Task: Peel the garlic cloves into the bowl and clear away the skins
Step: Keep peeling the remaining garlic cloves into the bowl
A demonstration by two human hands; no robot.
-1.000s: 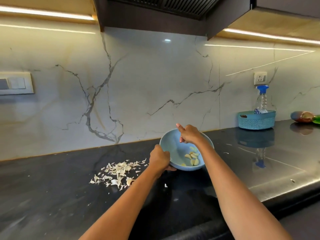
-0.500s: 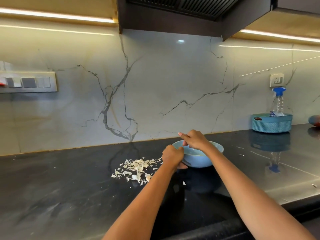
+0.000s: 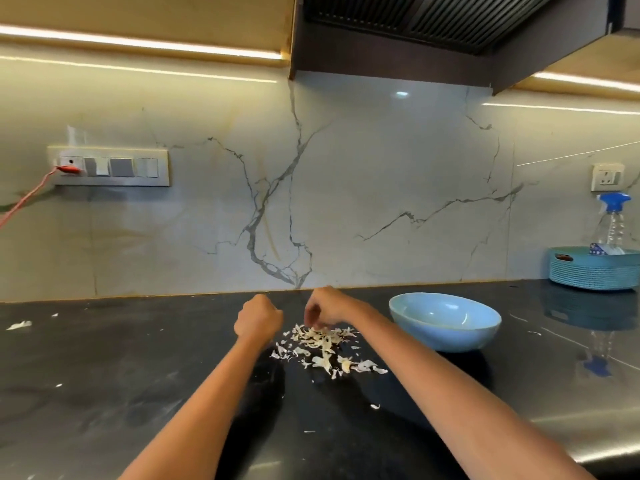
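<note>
A pile of papery garlic skins [image 3: 323, 346] lies on the black counter [image 3: 104, 375] in front of me. My right hand [image 3: 323, 308] hovers at the pile's far edge, its fingers curled down and pinching at the skins. My left hand [image 3: 258, 318] is balled in a loose fist just left of the pile, with nothing visible in it. The light blue bowl [image 3: 445, 336] stands by itself to the right of the pile, with neither hand on it. From this low angle no cloves are visible inside it.
A teal woven basket [image 3: 594, 271] holding a spray bottle [image 3: 611, 221] sits at the back right by the marble wall. Stray skin bits lie at far left [image 3: 19, 324] and near me [image 3: 375, 406]. A red cable [image 3: 27, 197] hangs from the wall socket.
Both hands have let go of the bowl and moved left to the skin pile. The bowl now stands flat on the counter. My view has turned left.
</note>
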